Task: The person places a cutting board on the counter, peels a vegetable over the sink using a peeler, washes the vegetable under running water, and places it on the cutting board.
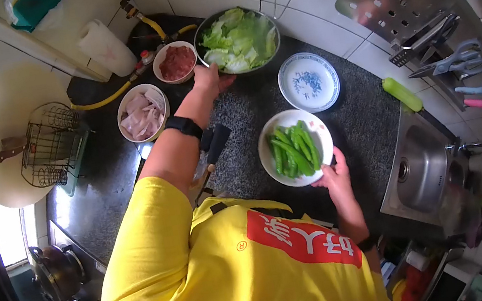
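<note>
My left hand (208, 80), with a black watch on its wrist, is at the near left rim of a metal bowl (218, 70) of torn lettuce (237, 37). Its fingers curl against that rim, partly hidden, close beside a white bowl (169, 81) of red minced or sliced meat (178, 61). My right hand (336, 176) grips the lower right edge of a white bowl (271, 171) holding several long green peppers (295, 149). The thumb lies along its side and the other fingers are mostly under it. A blue-patterned white plate (308, 82) sits just beyond the pepper bowl.
Pale sliced meat fills another bowl (143, 112) at left. Dark-handled utensils (216, 144) lie near my body. A wire basket (52, 147) and paper roll (106, 48) stand left. At right are a sink (420, 167), a green-handled tool (402, 95) and hanging scissors (462, 59).
</note>
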`<state>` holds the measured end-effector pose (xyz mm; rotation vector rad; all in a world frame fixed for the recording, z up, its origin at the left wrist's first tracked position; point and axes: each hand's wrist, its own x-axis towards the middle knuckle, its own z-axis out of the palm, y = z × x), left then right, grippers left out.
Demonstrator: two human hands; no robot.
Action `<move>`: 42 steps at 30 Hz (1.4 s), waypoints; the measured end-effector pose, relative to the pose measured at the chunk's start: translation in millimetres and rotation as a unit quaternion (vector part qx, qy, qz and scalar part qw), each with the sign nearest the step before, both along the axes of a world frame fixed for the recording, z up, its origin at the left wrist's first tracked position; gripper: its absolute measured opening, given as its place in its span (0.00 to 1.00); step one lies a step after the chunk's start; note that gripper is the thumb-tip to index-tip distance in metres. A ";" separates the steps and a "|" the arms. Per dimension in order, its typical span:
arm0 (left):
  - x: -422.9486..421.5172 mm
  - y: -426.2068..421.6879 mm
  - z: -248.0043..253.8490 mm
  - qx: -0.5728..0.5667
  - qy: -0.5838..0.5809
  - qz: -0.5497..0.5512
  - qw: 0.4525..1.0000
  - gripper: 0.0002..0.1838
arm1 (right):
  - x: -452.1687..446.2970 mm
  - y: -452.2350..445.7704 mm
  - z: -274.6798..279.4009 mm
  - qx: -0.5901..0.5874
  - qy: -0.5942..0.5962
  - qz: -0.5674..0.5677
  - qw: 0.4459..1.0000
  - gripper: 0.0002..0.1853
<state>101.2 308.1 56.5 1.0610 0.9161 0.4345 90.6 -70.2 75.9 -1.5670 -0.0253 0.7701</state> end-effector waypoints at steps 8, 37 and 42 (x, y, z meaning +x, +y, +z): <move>-98.3 -10.6 33.1 0.021 -0.013 -0.050 0.998 0.18 | 0.2 121.2 -33.4 0.001 -0.001 0.145 0.989 0.29; -218.9 -57.7 20.7 -0.084 0.144 -0.183 0.969 0.12 | 109.7 56.0 -35.6 -0.085 0.002 -0.171 0.982 0.30; -201.4 -96.0 51.6 -0.018 0.194 -0.226 0.954 0.12 | 139.8 74.3 -40.5 -0.133 -0.034 -0.047 0.989 0.27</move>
